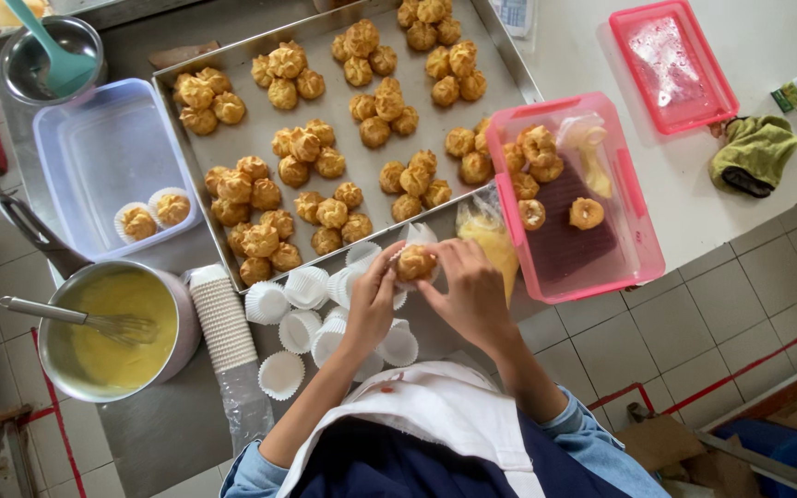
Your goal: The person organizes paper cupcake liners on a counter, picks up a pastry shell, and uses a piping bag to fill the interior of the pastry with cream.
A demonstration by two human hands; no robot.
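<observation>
Both my hands meet at the table's front edge around one golden cream puff (414,263) sitting in a white paper cup. My left hand (371,300) pinches its left side, and my right hand (470,295) grips its right side. Just beyond lies a large metal baking tray (362,171) with several clusters of puffs. Loose white paper cups (306,288) are scattered under and left of my hands. A piping bag of yellow custard (483,231) lies by my right hand.
A pink box (634,235) at right holds several puffs; its pink lid (671,65) lies further right beside a green cloth (756,152). At left are a clear tub (94,148) with two cupped puffs, a custard pot with whisk (113,327), and a stacked sleeve of cups (223,318).
</observation>
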